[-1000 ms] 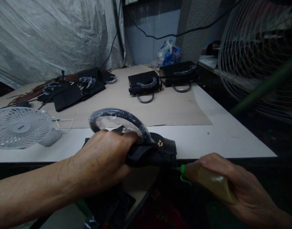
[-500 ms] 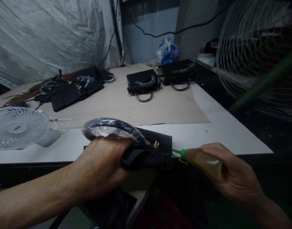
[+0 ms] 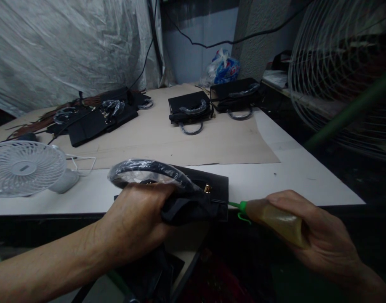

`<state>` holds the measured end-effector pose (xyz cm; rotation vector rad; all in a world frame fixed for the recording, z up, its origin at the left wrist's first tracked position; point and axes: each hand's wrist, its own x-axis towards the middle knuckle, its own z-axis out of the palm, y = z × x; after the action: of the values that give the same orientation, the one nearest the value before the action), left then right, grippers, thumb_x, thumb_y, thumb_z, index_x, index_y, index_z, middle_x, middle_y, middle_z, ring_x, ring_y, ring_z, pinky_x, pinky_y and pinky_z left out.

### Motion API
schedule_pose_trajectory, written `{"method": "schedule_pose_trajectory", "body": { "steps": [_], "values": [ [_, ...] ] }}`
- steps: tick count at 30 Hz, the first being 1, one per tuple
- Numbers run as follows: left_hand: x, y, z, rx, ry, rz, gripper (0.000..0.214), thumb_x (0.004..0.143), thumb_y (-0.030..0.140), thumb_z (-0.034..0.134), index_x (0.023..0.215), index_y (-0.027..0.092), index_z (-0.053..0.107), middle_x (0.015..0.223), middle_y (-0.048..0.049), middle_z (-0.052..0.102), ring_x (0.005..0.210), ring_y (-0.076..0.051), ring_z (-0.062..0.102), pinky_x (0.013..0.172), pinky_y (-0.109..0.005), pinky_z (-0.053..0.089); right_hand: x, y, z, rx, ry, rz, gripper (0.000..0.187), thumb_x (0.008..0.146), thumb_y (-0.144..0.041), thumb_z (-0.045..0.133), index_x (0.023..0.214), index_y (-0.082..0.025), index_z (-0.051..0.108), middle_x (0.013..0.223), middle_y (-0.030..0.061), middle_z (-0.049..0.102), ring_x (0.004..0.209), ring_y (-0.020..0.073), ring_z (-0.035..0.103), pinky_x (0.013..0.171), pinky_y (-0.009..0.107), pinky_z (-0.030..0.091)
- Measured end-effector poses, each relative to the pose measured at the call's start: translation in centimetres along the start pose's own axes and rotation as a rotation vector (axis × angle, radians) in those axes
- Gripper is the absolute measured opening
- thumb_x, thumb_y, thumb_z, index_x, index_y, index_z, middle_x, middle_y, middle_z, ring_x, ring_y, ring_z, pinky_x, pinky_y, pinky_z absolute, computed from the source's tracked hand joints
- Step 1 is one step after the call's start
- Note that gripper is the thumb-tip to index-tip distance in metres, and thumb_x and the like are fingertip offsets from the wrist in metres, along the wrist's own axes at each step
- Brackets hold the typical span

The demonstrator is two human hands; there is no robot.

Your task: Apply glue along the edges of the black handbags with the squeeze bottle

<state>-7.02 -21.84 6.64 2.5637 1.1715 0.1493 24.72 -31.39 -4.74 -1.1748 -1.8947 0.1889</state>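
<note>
My left hand [image 3: 145, 214] is closed around a black handbag [image 3: 214, 181] at the front edge of the table. The bag's handle [image 3: 151, 166] is wrapped in clear plastic and arches above my knuckles. A small gold fitting [image 3: 207, 188] shows near the bag's right end. In my right hand [image 3: 319, 227] is a squeeze bottle [image 3: 276, 221] of yellowish-brown liquid, held tilted. Its thin green nozzle [image 3: 235, 204] points left, with the tip at the bag's right end; whether it touches cannot be made out. My left fingertips are hidden by the bag.
A white desk fan [image 3: 25, 168] stands at the left. Black handbags [image 3: 189, 103] lie on brown paper [image 3: 142, 143] across the white table [image 3: 312, 176]. A large fan cage [image 3: 341, 80] rises at the right. A tied plastic bag [image 3: 226, 69] sits at the back.
My right hand and the bottle have shifted slightly right and down. The nozzle tip stays at the bag's end, and the bag has tilted a little in my left hand.
</note>
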Motion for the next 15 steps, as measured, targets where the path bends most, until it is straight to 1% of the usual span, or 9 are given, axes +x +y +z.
{"method": "schedule_pose_trajectory", "body": {
  "steps": [3,4,7,9,12,15],
  "values": [
    [-0.1,-0.2,0.3,-0.028,0.029,0.016,0.019,0.083,0.027,0.058,0.094,0.021,0.072,0.096,-0.0092,0.079,0.086,-0.027,0.075,0.073,-0.039,0.059,0.2,0.6,0.2,-0.070,0.049,-0.011,0.034,0.097,-0.020,0.067,0.129,-0.026,0.057,0.102,0.0065,0.069,0.086,0.0226,0.072,0.067,0.030,0.061],
    [-0.2,-0.3,0.4,-0.030,0.041,0.018,0.019,0.083,0.028,0.058,0.094,0.021,0.072,0.097,-0.0094,0.079,0.086,-0.027,0.075,0.072,-0.039,0.059,0.3,0.8,0.2,-0.071,0.037,-0.012,0.032,0.098,-0.021,0.066,0.128,-0.025,0.057,0.102,0.0062,0.069,0.085,0.0216,0.072,0.067,0.029,0.060],
    [-0.2,-0.5,0.8,-0.034,0.069,0.017,0.021,0.083,0.029,0.059,0.096,0.021,0.072,0.094,-0.0092,0.079,0.084,-0.027,0.075,0.070,-0.039,0.058,0.6,0.9,0.0,-0.008,-0.055,-0.008,0.027,0.100,-0.024,0.063,0.127,-0.024,0.057,0.102,0.0058,0.069,0.083,0.0193,0.072,0.067,0.027,0.060],
    [-0.2,-0.6,1.0,-0.041,0.075,0.017,0.021,0.083,0.028,0.059,0.097,0.020,0.073,0.093,-0.0087,0.079,0.085,-0.028,0.076,0.070,-0.040,0.058,0.7,0.8,-0.2,0.007,-0.075,-0.005,0.027,0.100,-0.024,0.062,0.127,-0.024,0.057,0.103,0.0061,0.069,0.084,0.0192,0.072,0.067,0.026,0.060],
    [-0.1,-0.5,1.1,-0.071,0.084,0.041,0.022,0.083,0.023,0.059,0.099,0.020,0.074,0.095,-0.0079,0.080,0.088,-0.026,0.076,0.073,-0.039,0.059,0.7,0.6,-0.3,-0.047,-0.017,0.015,0.023,0.100,-0.025,0.063,0.122,-0.025,0.058,0.100,0.0048,0.069,0.080,0.0188,0.072,0.064,0.026,0.059],
    [0.0,-0.3,1.2,-0.086,0.069,0.082,0.027,0.084,0.022,0.059,0.106,0.021,0.075,0.101,-0.0082,0.080,0.092,-0.025,0.076,0.078,-0.039,0.060,0.8,0.7,-0.2,-0.031,-0.012,0.030,0.022,0.100,-0.027,0.064,0.122,-0.025,0.058,0.099,0.0044,0.070,0.078,0.0196,0.072,0.064,0.027,0.059]
  ]
}}
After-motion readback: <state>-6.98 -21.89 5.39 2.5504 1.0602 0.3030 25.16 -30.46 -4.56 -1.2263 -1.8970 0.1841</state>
